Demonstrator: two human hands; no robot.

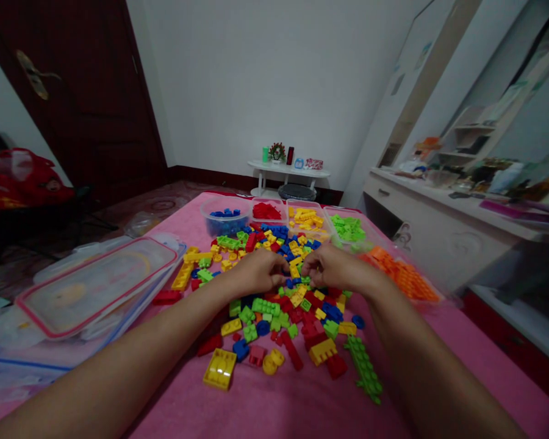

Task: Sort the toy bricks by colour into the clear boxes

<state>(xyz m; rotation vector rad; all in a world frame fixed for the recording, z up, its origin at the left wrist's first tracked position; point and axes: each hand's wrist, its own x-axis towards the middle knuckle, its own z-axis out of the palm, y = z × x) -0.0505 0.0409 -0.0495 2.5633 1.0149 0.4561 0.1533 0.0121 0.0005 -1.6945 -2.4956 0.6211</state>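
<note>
Left hand: this hand (265,270) is at the pile, its fingers curled; I cannot tell whether they grip a brick.
Right hand: this hand (322,265) faces the other, its fingers bent down over the bricks; here also I cannot tell about a grip.
Brick pile: the mixed bricks (297,299) lie on the pink cloth (274,411), in the middle, on the near side of the round tub (204,214).
Forearms: the right forearm (421,347) seems near the orange bricks (405,274); a wide swing could perhaps scatter them. The left one (141,347) could push the lids (100,286) in the same manner.
Crowding: the bricks touch closely, so pulling one may drag its neighbours.
Yellow brick: this one (294,270), between the hands, has its long axis roughly near to far.
Green bar: it (363,369) points from far left to near right.
Other bricks: they point in many directions.
</note>
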